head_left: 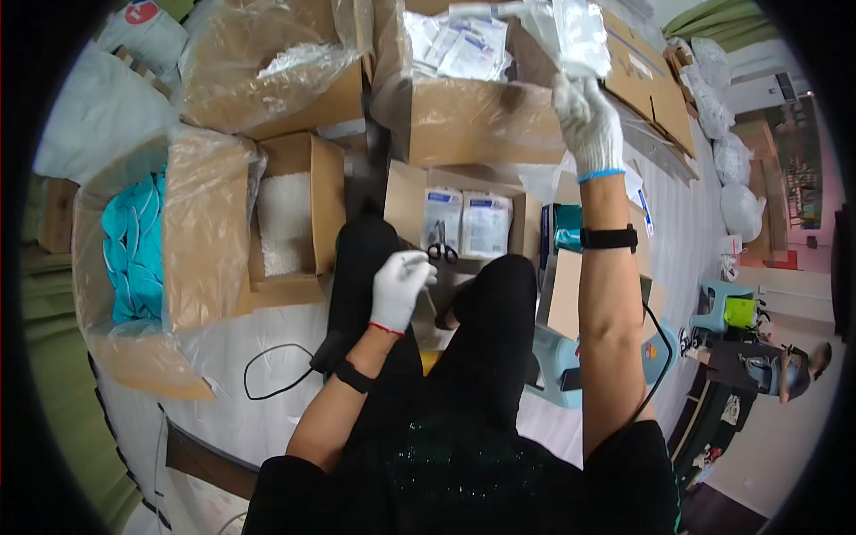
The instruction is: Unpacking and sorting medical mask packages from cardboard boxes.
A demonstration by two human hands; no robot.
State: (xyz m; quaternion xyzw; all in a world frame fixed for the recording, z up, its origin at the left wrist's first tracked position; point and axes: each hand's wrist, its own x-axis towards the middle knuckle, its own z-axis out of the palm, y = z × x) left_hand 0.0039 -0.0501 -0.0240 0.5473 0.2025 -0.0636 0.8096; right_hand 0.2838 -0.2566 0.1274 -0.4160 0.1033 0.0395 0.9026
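My right hand, in a white knit glove with a blue cuff, is raised at the far right, closed on the lower end of a white and clear plastic packet. Beside it stands a large lined carton with flat white packets inside. My left hand, gloved in white with a red cuff, is over my lap with its fingers loosely curled; nothing shows in them. Just beyond it, black-handled scissors lie against a smaller open carton holding printed white packs.
At left, a lined carton holds teal pieces; next to it is a box of white material. Another lined carton stands behind. A small carton rests on a light blue stool. A person is at far right.
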